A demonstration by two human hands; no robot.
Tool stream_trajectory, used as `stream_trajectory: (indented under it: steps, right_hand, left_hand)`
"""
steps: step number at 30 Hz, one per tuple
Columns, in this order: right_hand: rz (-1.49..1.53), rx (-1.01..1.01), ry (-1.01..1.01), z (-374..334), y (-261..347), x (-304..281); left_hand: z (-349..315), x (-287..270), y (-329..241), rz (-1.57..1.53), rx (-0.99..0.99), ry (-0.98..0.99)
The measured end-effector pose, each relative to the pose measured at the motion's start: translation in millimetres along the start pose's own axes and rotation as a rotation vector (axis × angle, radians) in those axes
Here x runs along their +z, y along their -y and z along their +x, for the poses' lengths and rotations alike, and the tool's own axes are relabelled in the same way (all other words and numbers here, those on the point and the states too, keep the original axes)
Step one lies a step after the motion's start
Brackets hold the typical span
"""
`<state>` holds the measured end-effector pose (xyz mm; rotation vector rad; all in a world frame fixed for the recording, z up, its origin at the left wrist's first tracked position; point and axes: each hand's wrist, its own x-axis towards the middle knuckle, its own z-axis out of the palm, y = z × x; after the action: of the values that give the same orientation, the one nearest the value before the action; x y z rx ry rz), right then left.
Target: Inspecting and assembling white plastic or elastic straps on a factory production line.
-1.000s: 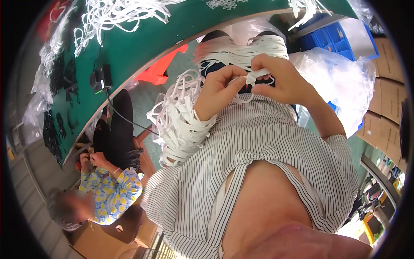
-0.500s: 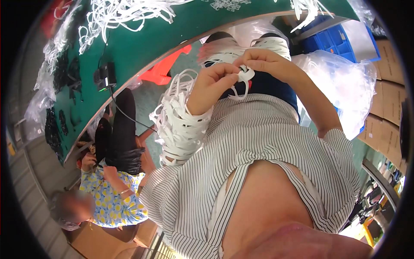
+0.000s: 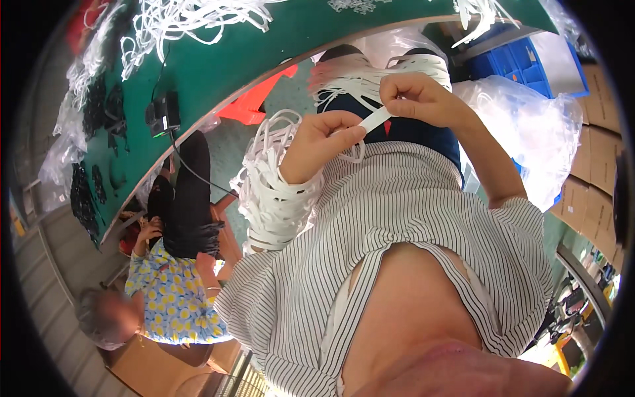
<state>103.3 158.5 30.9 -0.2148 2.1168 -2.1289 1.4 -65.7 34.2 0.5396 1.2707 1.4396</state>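
A short white strap is stretched between my two hands above my lap. One end is pinched between the thumb and fingers of my left hand. My right hand grips the other end, higher and to the right. Below the left fingers hangs a narrow white loop, apparently part of the same strap. Many looped white straps are wound around my left forearm. More white straps lie across my thighs.
A green table curves along the top left, bearing a heap of white straps and a black device with a cable. Blue bins, a clear plastic bag and cartons stand right. A co-worker sits at left.
My hands have moved apart, the right one slightly up and right. The white strap, bunched at the fingertips before, is now drawn out flat between them. The co-worker's arms have shifted.
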Motion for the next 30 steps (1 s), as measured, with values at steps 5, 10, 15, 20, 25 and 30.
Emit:
stream_trajectory:
  steps: [5, 10, 15, 20, 25, 30]
  right_hand:
    - [-0.096, 0.109, 0.102, 4, 22, -12]
    - [-0.211, 0.029, 0.142, 5, 26, -18]
    - [-0.204, 0.124, 0.139, 3, 25, -19]
    - [-0.272, 0.071, 0.143, 2, 24, -17]
    - [-0.413, 0.018, 0.114, 10, 11, -12]
    - [-1.210, -0.438, -0.518, 56, -2, -31]
  left_hand:
    - [-4, -2, -3, 0.135, 0.063, -0.004]
    - [-3, -3, -2, 0.120, 0.040, 0.008]
    - [-2, -5, 3, 0.104, 0.020, -0.018]
    - [-4, -1, 6, 0.120, 0.049, -0.016]
    - [-9, 5, 8, 0.149, 0.090, -0.014]
    - [-5, 11, 8, 0.142, 0.130, 0.002]
